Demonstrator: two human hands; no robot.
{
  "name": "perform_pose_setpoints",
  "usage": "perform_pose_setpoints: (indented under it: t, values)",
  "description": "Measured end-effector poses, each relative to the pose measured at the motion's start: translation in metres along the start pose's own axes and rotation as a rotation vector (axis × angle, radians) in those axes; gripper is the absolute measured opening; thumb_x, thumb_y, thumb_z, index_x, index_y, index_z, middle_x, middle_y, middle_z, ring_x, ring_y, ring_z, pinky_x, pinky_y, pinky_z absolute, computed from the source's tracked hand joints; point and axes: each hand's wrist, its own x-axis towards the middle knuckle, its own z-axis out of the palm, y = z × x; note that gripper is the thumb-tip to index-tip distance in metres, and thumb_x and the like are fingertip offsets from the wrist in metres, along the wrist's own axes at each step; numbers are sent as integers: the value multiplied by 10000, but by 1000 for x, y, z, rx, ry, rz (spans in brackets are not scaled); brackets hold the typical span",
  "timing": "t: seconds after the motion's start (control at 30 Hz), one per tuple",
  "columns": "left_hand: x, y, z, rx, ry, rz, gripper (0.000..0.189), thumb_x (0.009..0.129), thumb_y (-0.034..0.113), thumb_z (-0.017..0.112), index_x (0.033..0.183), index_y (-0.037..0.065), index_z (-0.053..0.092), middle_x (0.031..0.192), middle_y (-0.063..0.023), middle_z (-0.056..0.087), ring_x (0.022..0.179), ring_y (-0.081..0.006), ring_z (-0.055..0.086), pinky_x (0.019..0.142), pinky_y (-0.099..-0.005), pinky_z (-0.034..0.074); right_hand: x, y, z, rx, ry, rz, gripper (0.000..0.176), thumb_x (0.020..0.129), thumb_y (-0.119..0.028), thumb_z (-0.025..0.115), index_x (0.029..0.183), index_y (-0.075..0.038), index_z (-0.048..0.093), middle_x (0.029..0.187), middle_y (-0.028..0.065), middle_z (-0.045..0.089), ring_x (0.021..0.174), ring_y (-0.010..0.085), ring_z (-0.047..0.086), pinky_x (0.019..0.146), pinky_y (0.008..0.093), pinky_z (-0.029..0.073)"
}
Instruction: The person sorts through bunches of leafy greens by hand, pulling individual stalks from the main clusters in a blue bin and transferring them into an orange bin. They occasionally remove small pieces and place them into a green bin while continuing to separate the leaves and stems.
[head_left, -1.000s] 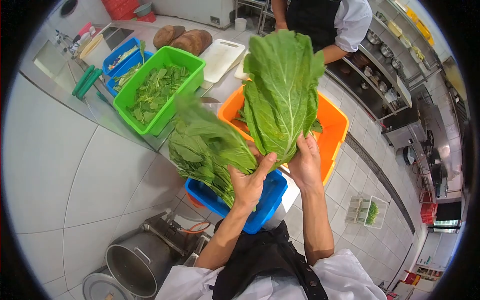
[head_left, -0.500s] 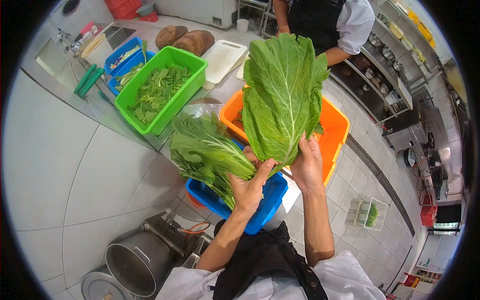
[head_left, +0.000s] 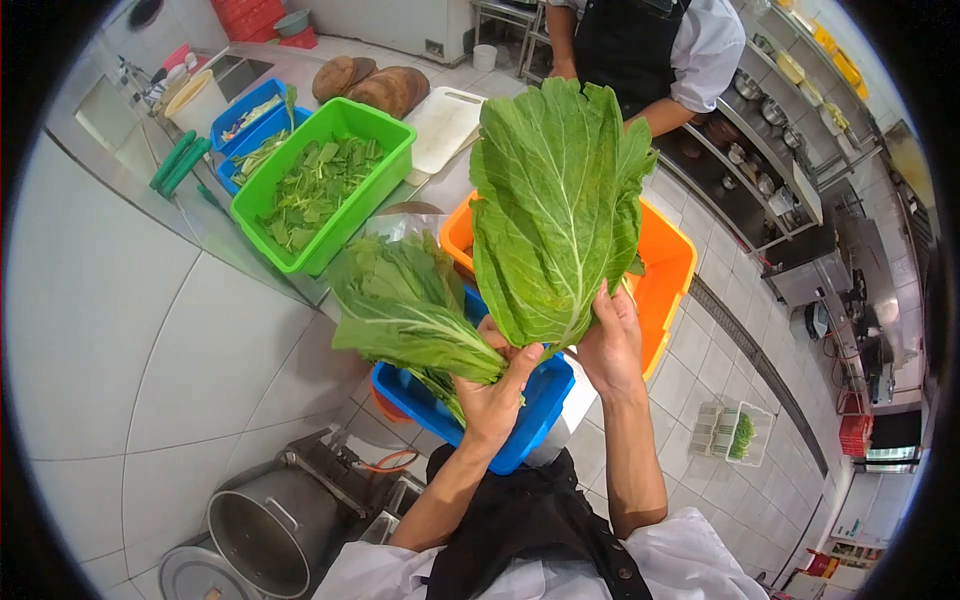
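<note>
My left hand [head_left: 490,395] is closed round the stems of a bunch of leafy greens [head_left: 400,315], whose leaves fan out to the left. One large, broad green leaf [head_left: 560,210] with a pale midrib stands upright before me. My right hand [head_left: 612,345] pinches its lower right edge near the base, and my left thumb reaches to its stem end. Under both hands sits a blue basin [head_left: 545,405], with some green stalks at its left side. Behind the big leaf is an orange basin [head_left: 672,265], partly hidden by it.
A green basin [head_left: 385,185] of cut leaves stands on the counter, beside blue trays [head_left: 268,128] and a white cutting board [head_left: 445,130]. Across from me is a person in a black apron [head_left: 625,55]. Large pots [head_left: 262,540] stand lower left; a white basket [head_left: 752,435] is on the floor.
The large leaf has shifted slightly left and down, its face turned a little. The bunch in my left hand has tipped further left, with one leaf now lying across its front.
</note>
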Motion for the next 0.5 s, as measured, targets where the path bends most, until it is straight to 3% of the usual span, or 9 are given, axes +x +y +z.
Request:
perform_pose_setpoints:
  t: [0.27,0.33,0.5]
  values:
    - [-14,0,-6,24,20,22,140,871,23,663,956,41,553,786,-9,549,571,-53,439,506,-209,369,-7,-3,5,13,-4,29,321,1024,-245,444,1248,-25,515,1209,72,609,1086,163,581,948,345,460]
    - [-16,8,-3,-36,44,-65,144,830,-20,704,884,36,582,966,-43,533,761,-75,431,652,-209,356,-9,-3,5,12,-5,24,321,1024,-245,445,1248,-26,515,1208,73,610,1087,165,581,947,344,461]
    - [-14,14,0,11,27,-63,167,815,-28,716,901,34,586,988,-34,549,724,-66,430,619,-205,355,-10,-1,4,20,-8,12,327,1026,-246,438,1253,-23,513,1219,79,604,1099,171,577,950,344,461]
